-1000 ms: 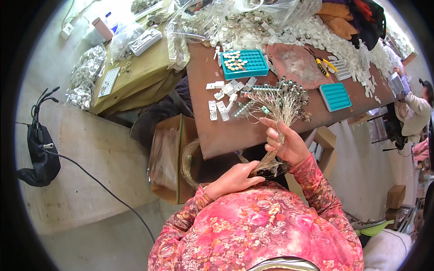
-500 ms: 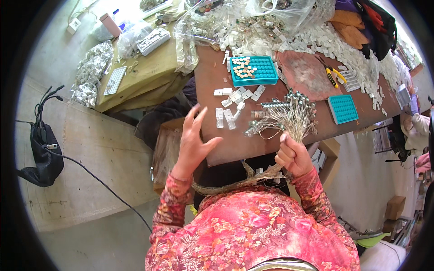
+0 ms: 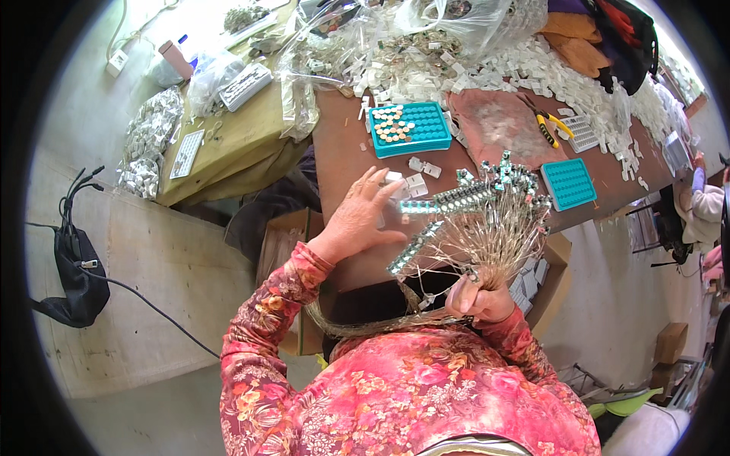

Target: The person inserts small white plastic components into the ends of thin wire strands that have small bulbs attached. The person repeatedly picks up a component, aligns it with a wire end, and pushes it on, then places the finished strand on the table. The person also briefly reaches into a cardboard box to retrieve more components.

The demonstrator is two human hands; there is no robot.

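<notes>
My right hand (image 3: 480, 299) is closed around a thick bundle of thin, pale wires (image 3: 494, 237) above the near edge of the brown table. Strips of small green circuit boards (image 3: 487, 190) fan out at the far ends of the wires, with one strip hanging apart toward my left hand. My left hand (image 3: 359, 214) is open, fingers and thumb spread, over small white plastic cases (image 3: 417, 185) on the table. Some of those cases are partly hidden by the hand and the strips. More wires (image 3: 365, 327) trail across my lap.
A teal tray (image 3: 409, 128) with round discs lies beyond my left hand. Right of the bundle are another teal tray (image 3: 569, 184), yellow-black pliers (image 3: 546, 129) and a pink cloth (image 3: 498, 125). White cases (image 3: 525, 72) heap along the back. An open cardboard box (image 3: 553, 266) stands below the table's right side.
My left hand has moved right and nearer, over the white cases. My right hand has drawn the bundle toward me, and its strips are more spread out.
</notes>
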